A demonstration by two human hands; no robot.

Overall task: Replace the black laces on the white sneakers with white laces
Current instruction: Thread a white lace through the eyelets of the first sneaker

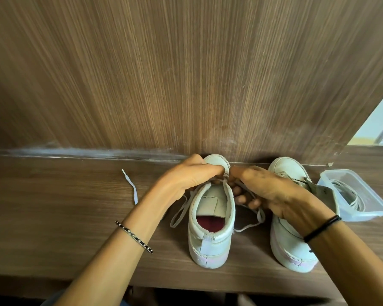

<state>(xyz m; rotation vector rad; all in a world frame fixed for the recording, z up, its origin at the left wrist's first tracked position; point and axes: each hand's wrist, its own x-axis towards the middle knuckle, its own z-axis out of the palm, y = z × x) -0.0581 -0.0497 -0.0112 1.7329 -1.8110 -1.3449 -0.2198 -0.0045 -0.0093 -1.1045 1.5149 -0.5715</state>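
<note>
Two white sneakers stand on a brown wooden shelf, toes toward the back panel. The left sneaker (pixel 210 230) has a red insole and a white lace (pixel 179 210) threaded through it, with loops hanging down both sides. My left hand (pixel 190 175) and my right hand (pixel 265 188) meet over its tongue, fingers curled and pinching the white lace near the upper eyelets. The right sneaker (pixel 290 239) sits partly under my right wrist, and a black lace shows near its eyelets.
A loose white lace end (pixel 132 187) lies on the shelf to the left. A clear plastic container (pixel 354 193) holding more white lace stands at the right. The shelf's front edge (pixel 186 286) runs close below the heels, and a tall wooden panel (pixel 186 74) rises behind.
</note>
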